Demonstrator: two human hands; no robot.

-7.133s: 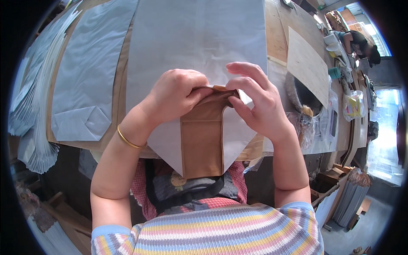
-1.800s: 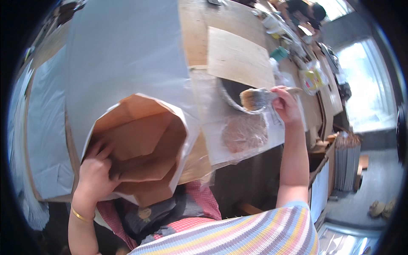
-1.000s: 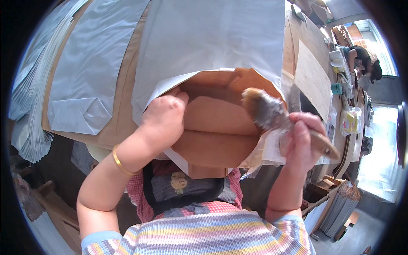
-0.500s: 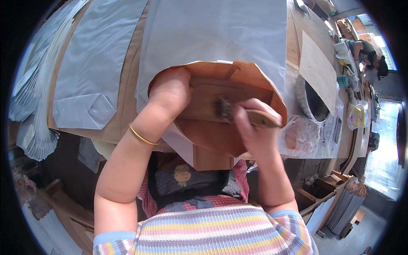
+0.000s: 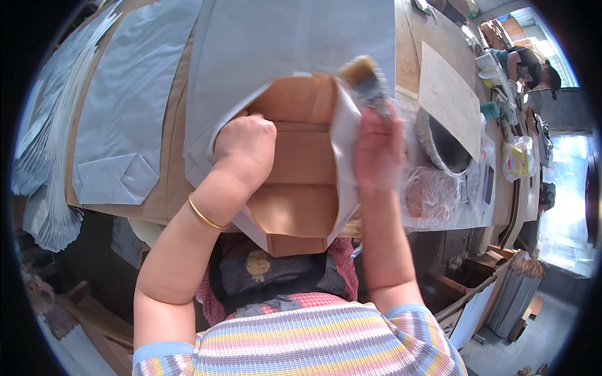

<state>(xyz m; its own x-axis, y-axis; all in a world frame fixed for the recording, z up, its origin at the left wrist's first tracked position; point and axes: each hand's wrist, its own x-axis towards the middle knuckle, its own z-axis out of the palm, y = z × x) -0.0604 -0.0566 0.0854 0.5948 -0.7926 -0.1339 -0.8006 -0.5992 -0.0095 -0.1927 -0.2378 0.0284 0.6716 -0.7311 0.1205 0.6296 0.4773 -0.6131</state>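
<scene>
Gripping the brush (image 5: 369, 86), the right hand (image 5: 379, 147) blurs beside the paper bag (image 5: 300, 156), mouth open at the near edge of the worktop (image 5: 406, 66); left hand (image 5: 247, 145) seems clenched on its left rim. Best: steady rim, bristles clear of outside.

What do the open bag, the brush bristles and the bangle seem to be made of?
Open bag: likely paper, from its crisp creases; matte brown inside, smooth grey-white outside, perhaps plastic-coated.
Brush bristles: tan-tipped tuft suggests hair or synthetic fibre; blur leaves it open.
Bangle: probably polished metal, from its yellow gloss; whether solid or plated is unclear.
</scene>
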